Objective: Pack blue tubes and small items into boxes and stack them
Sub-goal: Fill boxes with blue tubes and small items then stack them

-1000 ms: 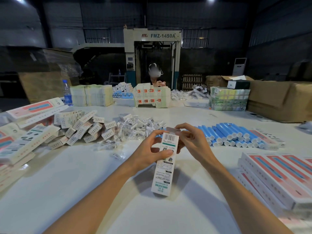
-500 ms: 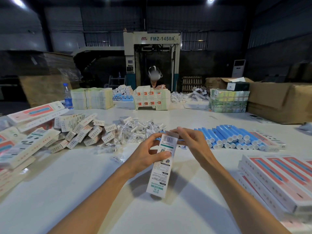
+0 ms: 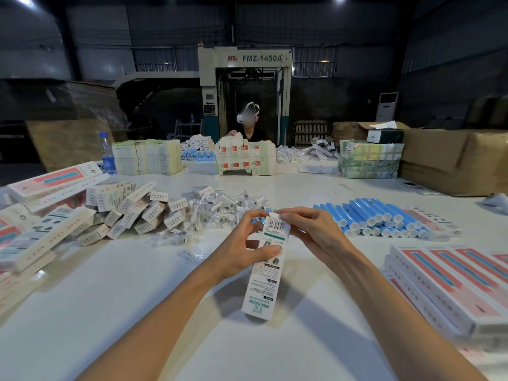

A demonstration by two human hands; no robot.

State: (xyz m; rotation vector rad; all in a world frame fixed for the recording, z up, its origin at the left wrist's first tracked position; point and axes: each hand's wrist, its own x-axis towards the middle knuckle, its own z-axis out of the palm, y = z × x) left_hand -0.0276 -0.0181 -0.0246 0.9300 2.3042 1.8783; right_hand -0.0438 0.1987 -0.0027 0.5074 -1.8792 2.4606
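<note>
A long white box (image 3: 263,273) w/ barcode & green words is held tilted over the white table (image 3: 132,303). Its middle is gripped by the left hand (image 3: 239,251); its top end is pinched by the right hand (image 3: 312,232). Big dark room behind.

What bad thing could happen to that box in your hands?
The small flap at the top of the box might crease or miss its slot, since the right hand is working it with fingertips only. The left hand grips just the upper part, so the long box could slip or tip.
</note>
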